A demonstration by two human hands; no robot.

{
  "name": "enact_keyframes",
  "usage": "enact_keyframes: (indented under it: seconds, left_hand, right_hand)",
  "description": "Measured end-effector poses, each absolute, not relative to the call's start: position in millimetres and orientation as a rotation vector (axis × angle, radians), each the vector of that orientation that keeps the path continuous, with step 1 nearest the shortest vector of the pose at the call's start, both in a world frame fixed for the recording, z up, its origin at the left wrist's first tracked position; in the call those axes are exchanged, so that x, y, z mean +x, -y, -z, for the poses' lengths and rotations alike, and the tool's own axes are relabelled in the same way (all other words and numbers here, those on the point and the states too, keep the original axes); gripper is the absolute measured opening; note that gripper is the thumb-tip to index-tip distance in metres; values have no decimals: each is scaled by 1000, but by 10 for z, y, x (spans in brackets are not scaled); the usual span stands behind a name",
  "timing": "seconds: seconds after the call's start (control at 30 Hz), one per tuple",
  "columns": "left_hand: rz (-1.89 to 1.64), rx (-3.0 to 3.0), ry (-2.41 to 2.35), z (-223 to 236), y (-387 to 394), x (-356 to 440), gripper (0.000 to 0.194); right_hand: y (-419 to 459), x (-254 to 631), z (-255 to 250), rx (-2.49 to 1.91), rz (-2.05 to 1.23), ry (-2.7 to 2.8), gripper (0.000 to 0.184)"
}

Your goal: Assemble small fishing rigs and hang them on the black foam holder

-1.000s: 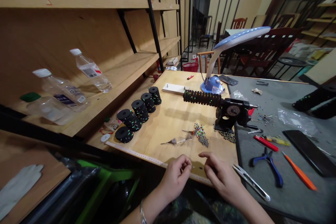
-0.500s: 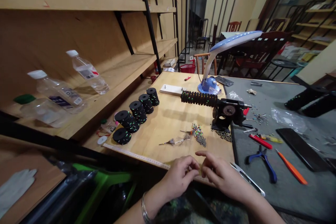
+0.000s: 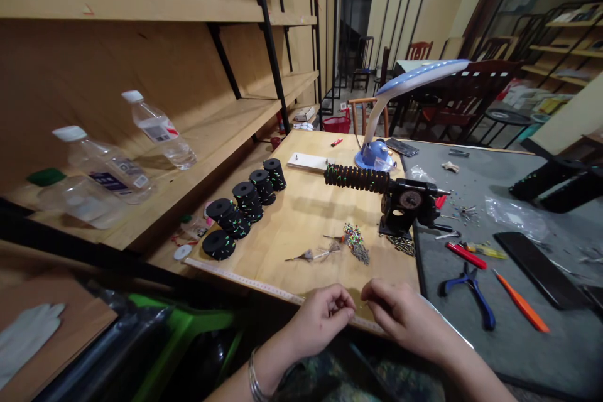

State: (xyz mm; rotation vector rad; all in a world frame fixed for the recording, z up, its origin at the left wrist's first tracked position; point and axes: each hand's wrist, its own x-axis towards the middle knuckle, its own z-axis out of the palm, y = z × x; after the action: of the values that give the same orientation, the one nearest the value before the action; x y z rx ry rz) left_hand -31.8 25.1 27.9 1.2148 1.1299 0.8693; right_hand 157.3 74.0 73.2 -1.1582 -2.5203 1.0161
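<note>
My left hand (image 3: 325, 314) is at the table's front edge, its fingers curled in a pinch; what lies in them is too small to make out. Close to its right, my right hand (image 3: 396, 311) has its fingertips bent together, and anything between them is likewise too fine to see. Just beyond lie a pile of small coloured beads (image 3: 354, 235), some grey metal bits (image 3: 362, 255) and two thin feathery-looking pieces (image 3: 313, 254). Farther back, a black foam roll (image 3: 357, 177) with bright specks sits on the shaft of a hand-cranked winder (image 3: 406, 204).
Several black foam spools (image 3: 247, 201) line the left. Blue-handled pliers (image 3: 471, 295), an orange tool (image 3: 522, 301) and a dark flat slab (image 3: 539, 270) lie on the grey mat to the right. A blue lamp (image 3: 374, 154) stands behind; bottles (image 3: 162, 132) rest on the shelf.
My right hand's raised index finger has folded down toward the thumb, and a small gap has opened between the hands. My left hand stays nearly in place.
</note>
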Motion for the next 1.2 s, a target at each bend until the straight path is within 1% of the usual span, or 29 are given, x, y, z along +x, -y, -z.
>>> enact_keyframes:
  seconds: [0.37,0.73,0.97,1.1,1.2]
  left_hand:
    - [-866,1302,-1216,-271,-242,-330,8]
    - [-886,1271,-1257,-265,-212,-326,9]
    - [-919,1252,-1248,-321,-215,-318,9]
    - [-928,1259,-1263,-335,-204,-305,8]
    - [-924,1281,-1268,-334,-205,-309,8]
  right_hand:
    - [-739,1559,-652,-1135,-949,2543,14]
    - [-776,1638,-623,-1085,-727,2596,15]
    - [-731,1565,-722,-1018,-781,2687,22]
    - [-744,1532,-688,-955,-680,2754,18]
    - [-749,1517,-658,-924,-644,2763,22]
